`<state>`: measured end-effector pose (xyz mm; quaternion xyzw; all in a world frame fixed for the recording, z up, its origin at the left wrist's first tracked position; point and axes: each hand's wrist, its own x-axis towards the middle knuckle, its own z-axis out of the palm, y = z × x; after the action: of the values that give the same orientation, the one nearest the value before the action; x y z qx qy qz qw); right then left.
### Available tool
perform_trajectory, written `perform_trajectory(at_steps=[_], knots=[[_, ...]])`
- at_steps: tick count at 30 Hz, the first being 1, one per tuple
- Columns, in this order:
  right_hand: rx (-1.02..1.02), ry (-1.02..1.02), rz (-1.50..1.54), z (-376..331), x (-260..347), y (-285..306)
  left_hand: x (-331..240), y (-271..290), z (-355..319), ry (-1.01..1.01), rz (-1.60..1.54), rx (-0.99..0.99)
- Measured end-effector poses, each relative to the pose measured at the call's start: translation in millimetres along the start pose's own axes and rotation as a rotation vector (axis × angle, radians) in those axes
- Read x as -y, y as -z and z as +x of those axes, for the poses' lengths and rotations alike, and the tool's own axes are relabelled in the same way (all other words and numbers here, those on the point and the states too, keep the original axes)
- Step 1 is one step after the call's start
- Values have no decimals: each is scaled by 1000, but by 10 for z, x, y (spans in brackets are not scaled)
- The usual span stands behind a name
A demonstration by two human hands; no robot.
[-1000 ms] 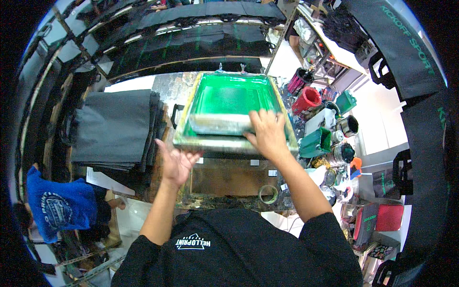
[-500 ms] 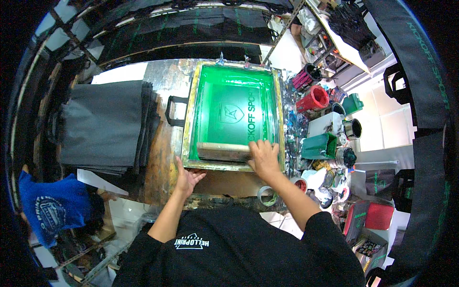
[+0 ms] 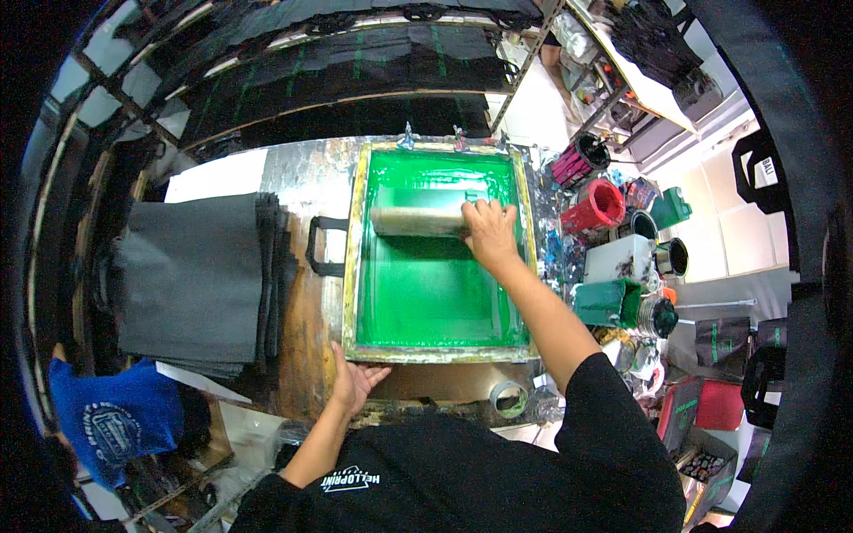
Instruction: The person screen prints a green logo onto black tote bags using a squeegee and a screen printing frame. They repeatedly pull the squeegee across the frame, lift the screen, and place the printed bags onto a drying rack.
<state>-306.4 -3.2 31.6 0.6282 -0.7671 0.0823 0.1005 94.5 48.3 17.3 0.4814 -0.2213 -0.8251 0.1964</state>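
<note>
A screen-printing frame (image 3: 353,293) lies on the worktable, its mesh (image 3: 435,298) coated in wet green ink. My right hand (image 3: 490,233) is closed round the right end of a wide wooden squeegee (image 3: 413,221), which lies across the upper half of the mesh. My left hand (image 3: 355,384) rests at the frame's near left corner, thumb and fingers apart. Out from under the frame's left side pokes a black bag handle (image 3: 316,245). Whatever else lies beneath the screen is hidden.
A stack of black fabric bags (image 3: 191,275) sits on the left. To the right stand a red tub (image 3: 593,206), a green container (image 3: 606,302) and several ink pots. A tape roll (image 3: 509,399) lies near the front edge. At lower left is a person in a blue shirt (image 3: 120,417).
My right hand has pushed the squeegee away from me, from the near end to the upper half. Green ink now covers the dark lettering and crest. My left hand stays by the corner.
</note>
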Motion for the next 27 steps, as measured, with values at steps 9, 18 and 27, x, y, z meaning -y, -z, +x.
perform_trajectory(at_steps=[9, 18, 27], knots=[[33, -3, -40, 1130, -578, -509, 95, 215, 226, 84, -3, 118], [-9, -4, -59, 1249, -536, -389, -746, 87, 411, 286, 922, 94], [-244, 50, -130, 1011, -436, -618, -2087, -1650, 2197, -1626, 1676, -262]])
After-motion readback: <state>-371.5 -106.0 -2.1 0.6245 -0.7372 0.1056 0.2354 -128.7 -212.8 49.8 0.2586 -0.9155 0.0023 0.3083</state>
